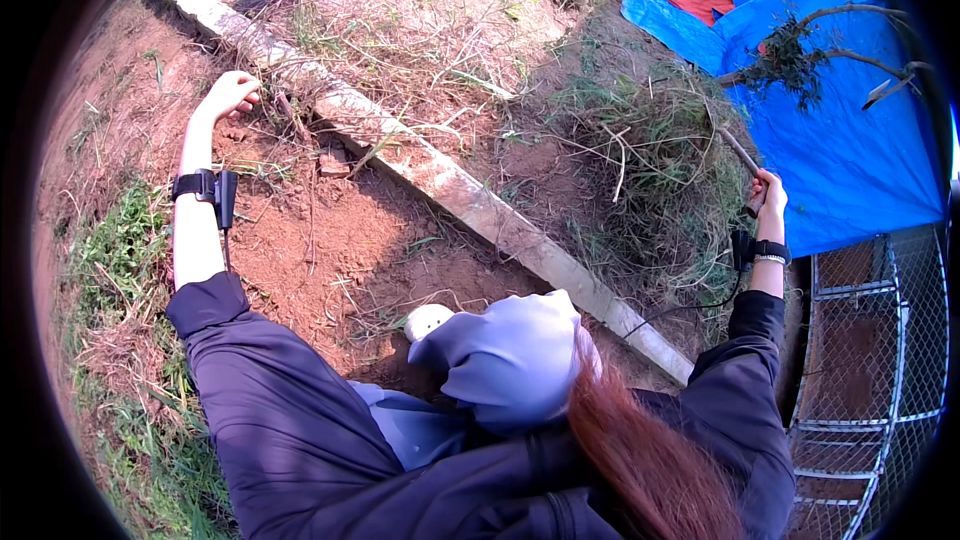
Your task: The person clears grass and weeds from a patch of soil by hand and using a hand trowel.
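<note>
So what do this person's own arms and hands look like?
Both arms wear dark, purplish-navy sleeves that end partway along the forearms. The fingers are ungloved. The left wrist has a wide black strap carrying a blocky black device with a thin dark cable. The right wrist has a similar strap and device, a dark cable, and what looks like a beaded bracelet.

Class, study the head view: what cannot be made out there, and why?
All in the head view:
Far end of the handle in the right hand: indistinct against the grass pile.
Whether the left hand grips weeds: its curled fingers hide it.
Rest of the white round thing: behind the lavender cloth.
Mesh panel: cut by the lower edge.
</note>
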### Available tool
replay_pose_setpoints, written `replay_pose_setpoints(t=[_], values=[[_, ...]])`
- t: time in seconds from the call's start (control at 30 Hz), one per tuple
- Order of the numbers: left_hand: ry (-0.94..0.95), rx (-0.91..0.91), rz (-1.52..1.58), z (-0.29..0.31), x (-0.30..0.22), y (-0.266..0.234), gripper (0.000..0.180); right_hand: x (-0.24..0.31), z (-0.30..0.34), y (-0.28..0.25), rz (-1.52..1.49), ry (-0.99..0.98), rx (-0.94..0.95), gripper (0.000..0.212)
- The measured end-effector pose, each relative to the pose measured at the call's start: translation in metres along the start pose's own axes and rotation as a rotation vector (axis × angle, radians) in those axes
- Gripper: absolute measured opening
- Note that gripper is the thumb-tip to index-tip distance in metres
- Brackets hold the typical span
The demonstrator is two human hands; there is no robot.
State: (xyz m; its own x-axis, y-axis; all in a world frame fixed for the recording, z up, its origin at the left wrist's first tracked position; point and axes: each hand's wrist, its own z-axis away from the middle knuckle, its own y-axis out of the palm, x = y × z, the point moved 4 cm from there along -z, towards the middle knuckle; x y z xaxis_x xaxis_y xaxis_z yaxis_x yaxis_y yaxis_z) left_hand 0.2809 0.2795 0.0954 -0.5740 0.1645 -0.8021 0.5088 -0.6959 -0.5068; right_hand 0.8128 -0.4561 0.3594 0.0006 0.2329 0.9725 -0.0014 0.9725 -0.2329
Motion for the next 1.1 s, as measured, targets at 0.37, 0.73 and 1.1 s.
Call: replay_pose_setpoints(t=[0.37, 0.73, 1.1], values=[[0.099, -0.096, -0.02, -0.008, -0.009, -0.012, 0.022, 0.039, 0.026, 0.09, 1.023, -0.84, -0.468, 0.018], [0.095, -0.071, -0.061, -0.003, 0.001, 0.0, 0.02, -0.032, 0.004, 0.048, 0.802, -0.198, 0.026, 0.007], [0.058, 0.04, -0.074, -0.017, 0.004, 0.021, 0.022, 0.031, 0.069, 0.025, 0.651, -0.568, -0.186, 0.017]])
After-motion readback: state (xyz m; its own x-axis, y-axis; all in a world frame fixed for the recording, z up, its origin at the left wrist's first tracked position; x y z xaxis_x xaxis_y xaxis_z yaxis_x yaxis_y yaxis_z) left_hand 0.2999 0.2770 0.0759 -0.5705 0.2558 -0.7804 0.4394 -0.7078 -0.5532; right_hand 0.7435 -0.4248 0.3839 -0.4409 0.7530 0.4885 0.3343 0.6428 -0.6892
